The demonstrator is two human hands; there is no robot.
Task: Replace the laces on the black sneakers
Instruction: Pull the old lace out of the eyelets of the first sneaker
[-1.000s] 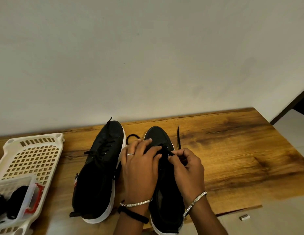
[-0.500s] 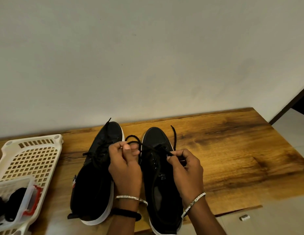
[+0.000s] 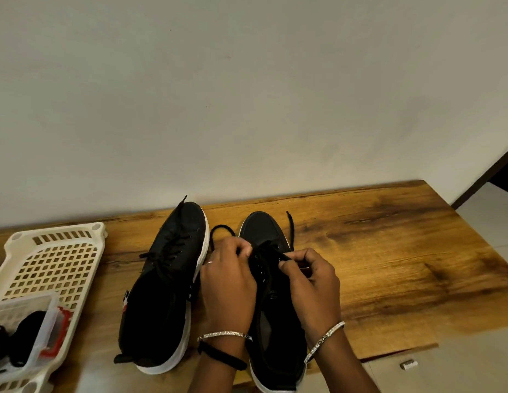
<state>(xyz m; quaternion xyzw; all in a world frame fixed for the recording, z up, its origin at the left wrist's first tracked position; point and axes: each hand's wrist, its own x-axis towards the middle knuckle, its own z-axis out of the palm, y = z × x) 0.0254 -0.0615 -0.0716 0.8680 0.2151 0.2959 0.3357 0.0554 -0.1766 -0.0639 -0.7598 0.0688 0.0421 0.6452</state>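
Grey-white wall (image 3: 247,95) fills the upper half of the frame. Below it a wooden table (image 3: 389,265) runs across the lower part. A white slotted basket (image 3: 54,265) sits at lower left and holds a clear box (image 3: 28,330) of dark items, probably spare laces kept within reach.

Two black sneakers stand side by side at lower centre, toes toward the wall so the eyelets face the person. The laced sneaker (image 3: 165,293) on the left looks finished. The second sneaker (image 3: 264,225) lies between the wrists, where both hands can work it.

The left hand (image 3: 227,282) has its fingers curled and pinches the lace (image 3: 221,228) at the eyelets. The right hand (image 3: 312,282) pinches the same lace on the other side, seemingly to draw it tight. One loop and one free end trail toward the toe.

A small pale object (image 3: 409,364) lies on the floor at lower right.
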